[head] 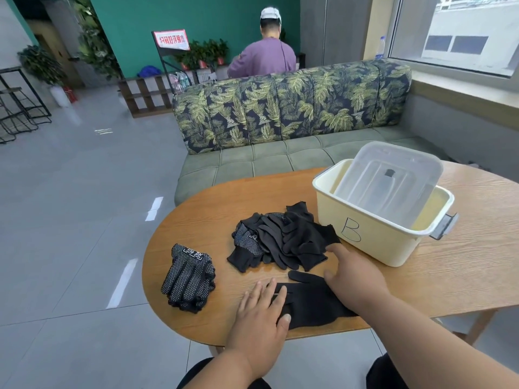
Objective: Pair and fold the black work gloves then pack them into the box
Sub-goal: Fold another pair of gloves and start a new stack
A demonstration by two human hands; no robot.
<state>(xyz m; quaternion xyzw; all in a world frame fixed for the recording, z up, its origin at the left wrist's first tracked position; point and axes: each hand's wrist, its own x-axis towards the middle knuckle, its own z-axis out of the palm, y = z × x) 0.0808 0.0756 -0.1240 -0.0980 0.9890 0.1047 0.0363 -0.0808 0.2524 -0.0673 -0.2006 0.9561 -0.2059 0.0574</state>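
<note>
Two hands spread flat, left (pixel 259 310), right (pixel 355 279), on plain black glove (pixel 311 303), dotted pairs (pixel 188 277) beside

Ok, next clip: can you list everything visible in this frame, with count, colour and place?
Flat black fabric glove: one, black, near table edge under both hands.
Loose heap of black gloves: count unclear, black, some white-dotted, table centre, beside the box.
Stacked dotted black gloves: one stack, black with white dots, table's left end.
Cream plastic box marked B: one, cream, table right.
Clear plastic lid: one, translucent, tilted inside the box.
Oval wooden table: one, brown.
Leaf-print sofa: one, green, behind the table.
Seated person in purple top: one, beyond the sofa, back turned.
Potted plants: several, green, by the teal wall.
Left hand: flat on the glove's finger end.
Right hand: on the glove, fingers towards the heap.
</note>
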